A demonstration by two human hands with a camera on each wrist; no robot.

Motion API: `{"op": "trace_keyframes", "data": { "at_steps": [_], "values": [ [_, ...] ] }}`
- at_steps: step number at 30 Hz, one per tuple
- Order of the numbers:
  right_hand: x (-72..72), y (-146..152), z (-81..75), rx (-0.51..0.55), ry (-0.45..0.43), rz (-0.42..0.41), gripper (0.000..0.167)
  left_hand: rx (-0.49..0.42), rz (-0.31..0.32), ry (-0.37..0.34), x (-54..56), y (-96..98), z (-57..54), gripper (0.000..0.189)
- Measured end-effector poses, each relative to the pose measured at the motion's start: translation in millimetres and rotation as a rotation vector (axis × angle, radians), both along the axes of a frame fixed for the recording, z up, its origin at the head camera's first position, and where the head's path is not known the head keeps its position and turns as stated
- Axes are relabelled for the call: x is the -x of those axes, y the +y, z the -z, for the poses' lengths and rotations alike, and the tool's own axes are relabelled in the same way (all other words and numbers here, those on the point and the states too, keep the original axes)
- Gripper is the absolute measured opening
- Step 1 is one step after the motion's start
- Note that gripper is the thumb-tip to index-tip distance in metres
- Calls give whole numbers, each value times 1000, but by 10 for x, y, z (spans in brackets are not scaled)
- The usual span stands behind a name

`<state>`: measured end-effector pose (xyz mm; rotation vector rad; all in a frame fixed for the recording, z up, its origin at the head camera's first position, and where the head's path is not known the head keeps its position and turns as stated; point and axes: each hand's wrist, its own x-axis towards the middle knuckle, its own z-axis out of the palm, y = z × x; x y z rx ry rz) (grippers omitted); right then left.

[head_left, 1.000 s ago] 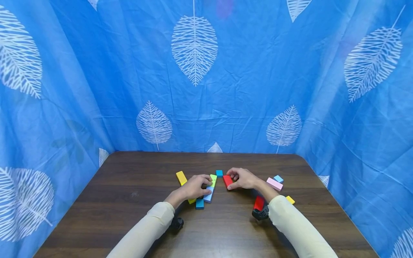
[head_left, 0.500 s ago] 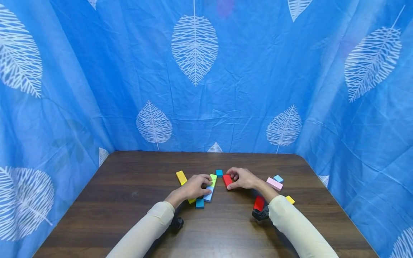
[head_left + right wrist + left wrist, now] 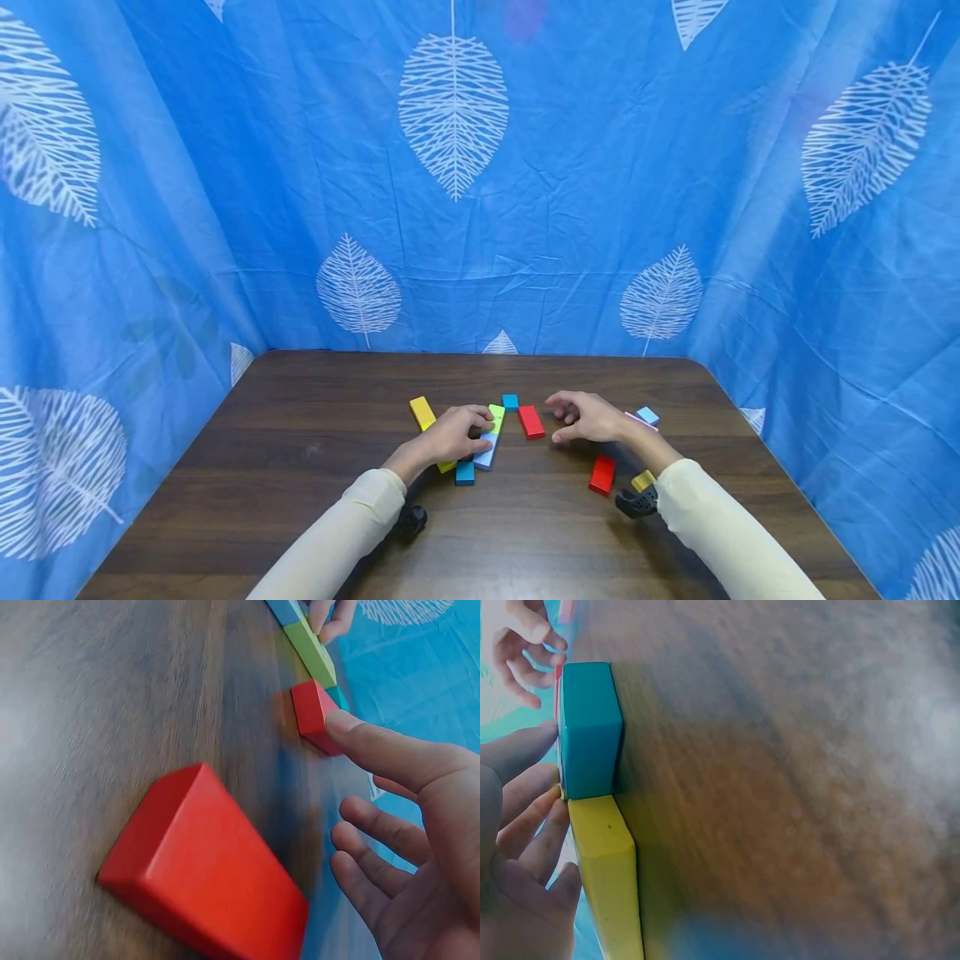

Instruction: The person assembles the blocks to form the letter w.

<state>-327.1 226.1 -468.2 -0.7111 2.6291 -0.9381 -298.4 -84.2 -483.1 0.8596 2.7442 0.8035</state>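
Observation:
A zigzag row of wooden blocks lies on the table. My left hand (image 3: 450,437) is at its left part, fingertips touching the light green block (image 3: 496,419) and the light blue block (image 3: 484,452). Beside these are a teal block (image 3: 464,475) and a yellow block (image 3: 422,412), partly covered by that hand. At the row's far end, a second teal block (image 3: 510,403) meets a red block (image 3: 531,422) at its corner. My right hand (image 3: 588,418) hovers just right of this red block, fingers loosely spread and holding nothing.
Another red block (image 3: 602,474) lies below my right hand. Around the right forearm are a small yellow block (image 3: 642,481), a light blue block (image 3: 647,415) and a mostly hidden pink block. A blue leaf-patterned curtain (image 3: 510,275) surrounds the table (image 3: 300,517).
My right hand has let go of the red block and moved to the right, leaving it beside the teal block. The left hand stays in place.

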Motion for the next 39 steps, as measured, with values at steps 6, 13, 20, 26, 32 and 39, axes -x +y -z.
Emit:
{"op": "trace_keyframes", "data": {
  "at_steps": [6, 13, 20, 26, 32, 39],
  "values": [
    [-59, 132, 5, 3, 2, -18, 61, -1, -3, 1, -10, -2, 3, 38],
    [-159, 247, -25, -33, 29, -49, 56, -9, -2, 4, -16, -16, 0, 38],
    [-270, 384, -27, -65, 43, -71, 54, -10, -10, -7, -7, 2, 4, 39],
    [-370, 477, -26, -63, 73, -93, 54, -13, -20, -20, -13, 11, 6, 39],
    [-505, 555, -23, -76, 139, -105, 59, -18, -16, -19, -11, 14, 0, 38],
    [-655, 637, 20, -104, 126, -74, 67, -22, -22, -22, -14, 12, 13, 38]
  ]
}}
